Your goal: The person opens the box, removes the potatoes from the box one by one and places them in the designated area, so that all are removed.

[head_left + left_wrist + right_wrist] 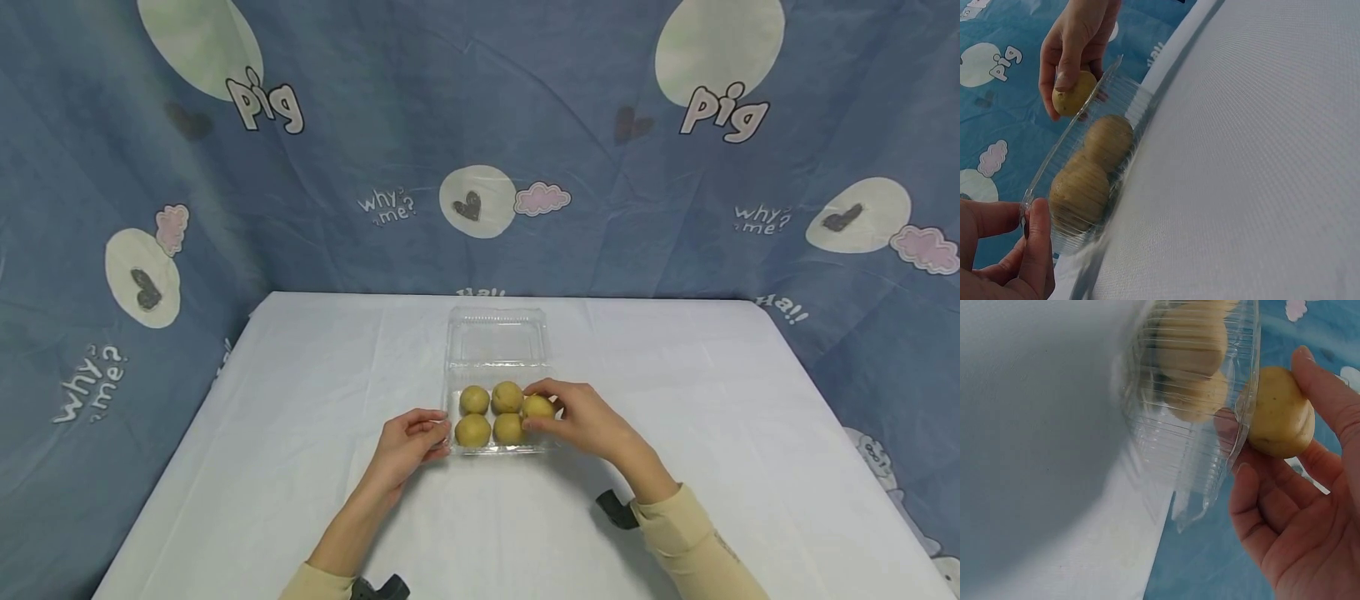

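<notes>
A clear plastic clamshell box (498, 340) rests on the table, its lid folded back behind the tray. Several yellow potatoes (472, 431) sit in the tray in two rows, toward its left and middle. My left hand (412, 442) pinches the tray's rim at the left side, between thumb and fingers in the left wrist view. At the right end, my right hand (588, 421) grips another potato (1280, 412). That potato is level with the rim (1249, 406) in the right wrist view, and some fingers are behind the clear wall.
A white cloth covers the table (300, 375). Behind it and at both sides hangs a blue printed curtain (322, 167). Dark wrist devices (618, 508) show near both of the person's beige sleeves (690, 533).
</notes>
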The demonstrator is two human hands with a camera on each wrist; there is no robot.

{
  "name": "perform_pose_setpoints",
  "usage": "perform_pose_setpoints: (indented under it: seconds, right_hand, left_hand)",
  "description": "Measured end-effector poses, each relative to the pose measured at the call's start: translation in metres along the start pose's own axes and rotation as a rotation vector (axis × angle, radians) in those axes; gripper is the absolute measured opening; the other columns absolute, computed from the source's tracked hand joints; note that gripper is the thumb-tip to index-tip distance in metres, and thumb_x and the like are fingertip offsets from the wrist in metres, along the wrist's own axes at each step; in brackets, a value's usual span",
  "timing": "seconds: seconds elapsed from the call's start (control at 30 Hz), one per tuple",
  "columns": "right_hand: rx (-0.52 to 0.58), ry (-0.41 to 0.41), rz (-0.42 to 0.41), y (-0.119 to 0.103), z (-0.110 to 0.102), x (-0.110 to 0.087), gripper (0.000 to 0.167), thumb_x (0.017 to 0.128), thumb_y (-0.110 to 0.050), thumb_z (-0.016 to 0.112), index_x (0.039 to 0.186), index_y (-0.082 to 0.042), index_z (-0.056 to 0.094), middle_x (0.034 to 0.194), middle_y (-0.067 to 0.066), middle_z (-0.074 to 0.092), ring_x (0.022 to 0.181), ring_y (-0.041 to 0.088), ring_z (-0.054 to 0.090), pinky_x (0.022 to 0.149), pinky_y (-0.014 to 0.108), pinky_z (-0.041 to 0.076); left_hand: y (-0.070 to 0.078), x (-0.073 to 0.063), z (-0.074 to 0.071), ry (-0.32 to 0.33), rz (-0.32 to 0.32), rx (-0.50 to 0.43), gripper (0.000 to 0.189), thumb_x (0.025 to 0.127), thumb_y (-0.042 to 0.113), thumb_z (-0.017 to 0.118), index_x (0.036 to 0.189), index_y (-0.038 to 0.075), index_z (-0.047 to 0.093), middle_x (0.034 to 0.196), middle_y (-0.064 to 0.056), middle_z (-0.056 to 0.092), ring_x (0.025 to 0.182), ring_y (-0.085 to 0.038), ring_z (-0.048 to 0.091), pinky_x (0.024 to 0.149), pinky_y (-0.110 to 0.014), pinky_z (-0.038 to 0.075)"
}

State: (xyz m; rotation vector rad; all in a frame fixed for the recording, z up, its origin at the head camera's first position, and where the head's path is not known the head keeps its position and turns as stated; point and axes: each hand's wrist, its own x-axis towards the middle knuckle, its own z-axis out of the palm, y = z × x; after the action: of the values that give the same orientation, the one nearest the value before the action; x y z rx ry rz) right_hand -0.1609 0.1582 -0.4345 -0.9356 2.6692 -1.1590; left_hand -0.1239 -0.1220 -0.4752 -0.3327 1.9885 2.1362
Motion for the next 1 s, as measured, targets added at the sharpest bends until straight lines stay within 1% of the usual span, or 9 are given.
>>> perform_pose_setpoints:
  seconds: [0.17,0.4,0.53,0.63,0.8,1.0]
  right_hand:
    - [0.036,0.013,0.004,0.002,0.0,-0.002,0.039,0.088,-0.029,0.076,0.118,-0.007,0.066,0.097,-0.004,0.066,0.076,0.014,0.06,0.064,0.025,0.053]
    - [0.045,0.055,0.022,0.005,0.001,-0.007,0.041,0.09,-0.027,0.073,0.123,-0.006,0.064,0.097,-0.004,0.064,0.076,0.012,0.057,0.066,0.026,0.052]
    - [0.07,0.083,0.038,0.006,0.0,-0.009,0.04,0.089,-0.025,0.074,0.121,-0.004,0.063,0.094,-0.004,0.063,0.076,0.014,0.058,0.066,0.026,0.052]
    - [0.088,0.096,0.036,0.007,0.0,-0.011,0.038,0.088,-0.025,0.075,0.118,-0.004,0.064,0.096,-0.005,0.065,0.076,0.016,0.059,0.066,0.028,0.052]
    - [0.109,0.114,0.025,0.008,0.0,-0.014,0.037,0.087,-0.023,0.076,0.118,-0.004,0.065,0.099,-0.004,0.066,0.079,0.016,0.06,0.069,0.03,0.054]
    - [0.124,0.134,0.03,0.009,-0.001,-0.016,0.037,0.087,-0.022,0.077,0.117,-0.005,0.066,0.098,-0.005,0.067,0.078,0.014,0.061,0.068,0.026,0.054]
  left_hand:
    - [0.0,0.0,0.0,0.003,-0.004,-0.001,0.023,0.089,-0.002,0.068,0.111,-0.009,0.063,0.083,-0.009,0.062,0.071,-0.016,0.063,0.067,-0.029,0.06]
    - [-0.001,0.0,0.0,0.005,-0.008,-0.001,0.024,0.089,-0.001,0.068,0.111,-0.008,0.063,0.083,-0.009,0.062,0.072,-0.016,0.064,0.067,-0.029,0.06]
    - [-0.001,0.0,0.0,0.007,-0.01,-0.005,0.024,0.089,-0.002,0.068,0.111,-0.009,0.063,0.084,-0.009,0.062,0.072,-0.016,0.063,0.067,-0.029,0.06]
    - [-0.001,0.0,0.0,0.006,-0.009,-0.008,0.024,0.088,-0.002,0.068,0.111,-0.009,0.063,0.084,-0.009,0.062,0.073,-0.016,0.063,0.067,-0.029,0.06]
    - [-0.001,0.0,0.0,0.007,-0.009,-0.012,0.024,0.088,-0.002,0.068,0.111,-0.009,0.063,0.084,-0.009,0.062,0.073,-0.016,0.063,0.067,-0.029,0.06]
    - [0.001,-0.001,0.001,0.004,0.002,-0.006,0.025,0.088,0.0,0.069,0.11,-0.009,0.063,0.083,-0.009,0.062,0.073,-0.016,0.063,0.067,-0.028,0.06]
